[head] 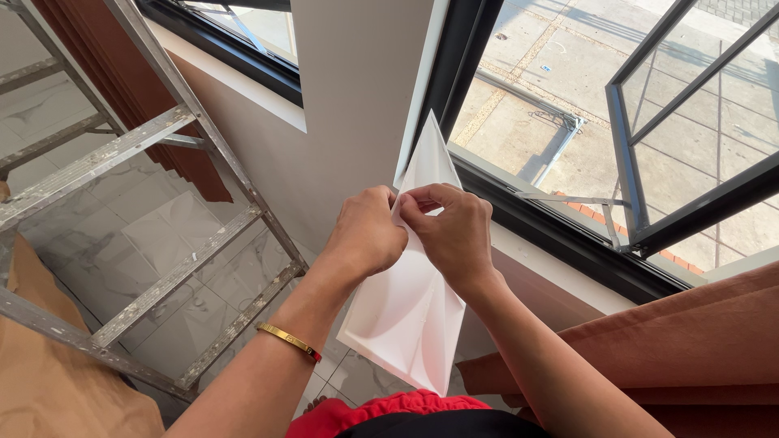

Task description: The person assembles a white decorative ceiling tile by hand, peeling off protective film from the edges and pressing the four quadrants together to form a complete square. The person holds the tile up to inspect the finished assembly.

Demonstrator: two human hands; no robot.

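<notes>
1. Both hands up at the open window (649,122), holding a white moulded panel (406,308) edge-on.
2. Left hand (365,235) and right hand (454,235) pinch its upper edge, fingers pressed together.
3. Risk: a thin two-point grip could let it twist loose toward the ladder (146,211).

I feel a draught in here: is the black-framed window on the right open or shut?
Open. The window sash swings outward from its frame, with the paved ground visible through the gap.
</notes>
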